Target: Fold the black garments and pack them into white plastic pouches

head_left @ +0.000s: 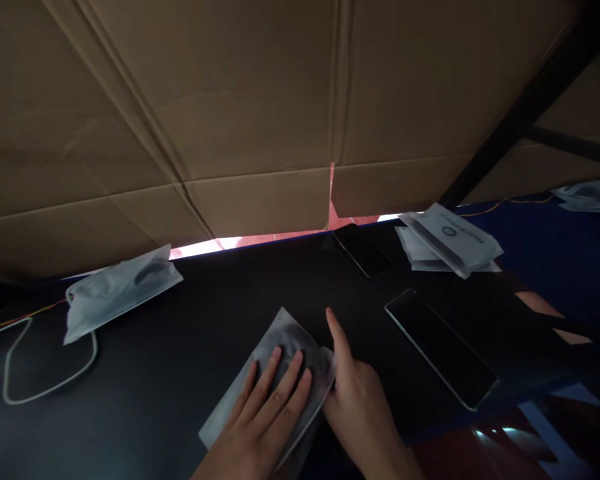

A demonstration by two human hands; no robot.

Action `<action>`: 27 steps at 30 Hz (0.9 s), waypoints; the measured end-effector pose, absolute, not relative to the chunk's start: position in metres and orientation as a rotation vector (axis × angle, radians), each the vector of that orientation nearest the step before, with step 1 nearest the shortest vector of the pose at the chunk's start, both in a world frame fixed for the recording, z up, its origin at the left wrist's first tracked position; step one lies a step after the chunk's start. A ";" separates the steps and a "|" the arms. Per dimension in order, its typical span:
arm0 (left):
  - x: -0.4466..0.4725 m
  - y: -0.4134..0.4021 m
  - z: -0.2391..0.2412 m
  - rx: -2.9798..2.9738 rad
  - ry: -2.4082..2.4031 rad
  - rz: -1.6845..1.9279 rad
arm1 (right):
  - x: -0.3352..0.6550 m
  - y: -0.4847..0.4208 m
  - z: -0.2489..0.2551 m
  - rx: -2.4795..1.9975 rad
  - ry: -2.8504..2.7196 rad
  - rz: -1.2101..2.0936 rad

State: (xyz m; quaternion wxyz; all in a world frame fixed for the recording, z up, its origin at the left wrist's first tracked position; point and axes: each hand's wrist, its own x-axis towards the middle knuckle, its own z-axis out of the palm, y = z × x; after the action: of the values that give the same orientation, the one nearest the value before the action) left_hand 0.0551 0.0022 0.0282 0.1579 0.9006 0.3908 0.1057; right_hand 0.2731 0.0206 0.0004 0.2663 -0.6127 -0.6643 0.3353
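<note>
A frosted, translucent plastic pouch [230, 393] lies on the black table top in front of me, with a darker, rounded content showing faintly through it. My left hand [260, 413] rests flat on the pouch, fingers spread. At the pouch's right edge is my right hand [360, 400], closed on that edge with one digit pointing up and away. Its other fingers are mostly hidden. To the right of this hand lies a smartphone [440, 347] with a dark screen. A second dark phone [364, 251] lies farther back.
Printed white pouches [450, 240] are stacked at the back right. Another filled pouch [125, 287] lies at the left, near a white cable [50, 390]. Cardboard panels [255, 120] stand along the table's back edge, and a dark metal brace [520, 113] slants at the right.
</note>
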 end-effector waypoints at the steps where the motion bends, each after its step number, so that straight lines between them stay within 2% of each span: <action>1: 0.053 0.003 0.029 2.601 1.102 0.282 | 0.271 0.021 0.000 -1.677 -1.755 0.911; 5: 0.049 0.009 0.044 2.616 1.075 0.292 | 0.290 0.020 0.006 -1.508 -1.607 1.236; 9: 0.069 0.033 0.060 2.424 1.300 0.419 | 0.313 0.027 0.008 -1.347 -1.286 1.469; 17: 0.119 0.089 0.062 2.191 1.296 0.390 | 0.288 0.055 0.008 -1.436 -1.128 1.328; 27: 0.126 0.087 0.058 1.955 1.446 0.586 | 0.284 0.054 0.016 -1.467 -1.290 1.176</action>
State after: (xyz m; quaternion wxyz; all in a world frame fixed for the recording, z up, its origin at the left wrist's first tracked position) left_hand 0.1258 0.0869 0.0581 0.3147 0.7419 0.5487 0.2225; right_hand 0.2835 0.0536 0.0160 0.4177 -0.5846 -0.5139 0.4686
